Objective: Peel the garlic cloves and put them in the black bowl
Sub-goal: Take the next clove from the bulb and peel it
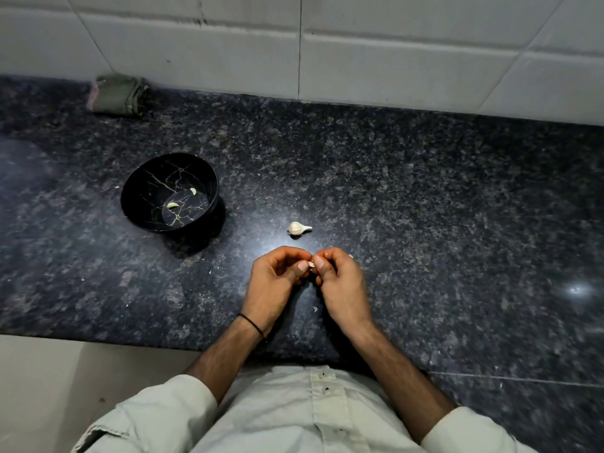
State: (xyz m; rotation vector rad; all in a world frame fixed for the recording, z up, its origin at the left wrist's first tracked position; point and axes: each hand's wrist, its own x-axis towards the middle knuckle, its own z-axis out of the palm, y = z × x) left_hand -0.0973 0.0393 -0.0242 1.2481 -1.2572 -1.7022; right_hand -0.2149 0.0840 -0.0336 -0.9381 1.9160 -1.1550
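Observation:
A black bowl (pixel 143 178) with gold veins stands on the dark granite counter at the left, with two peeled garlic cloves (pixel 173 205) inside it. The rest of a garlic bulb (pixel 298 228) lies on the counter just beyond my hands. My left hand (pixel 277 276) and my right hand (pixel 340 279) meet over the counter's middle. Both pinch one small garlic clove (pixel 311 264) between thumb and fingertips. Most of that clove is hidden by my fingers.
A folded green cloth (pixel 118 93) lies at the back left against the tiled wall (pixel 392 50). Small flakes of garlic skin (pixel 315 309) are scattered on the counter (pixel 425 191) near my hands. The counter's front edge runs just before my body.

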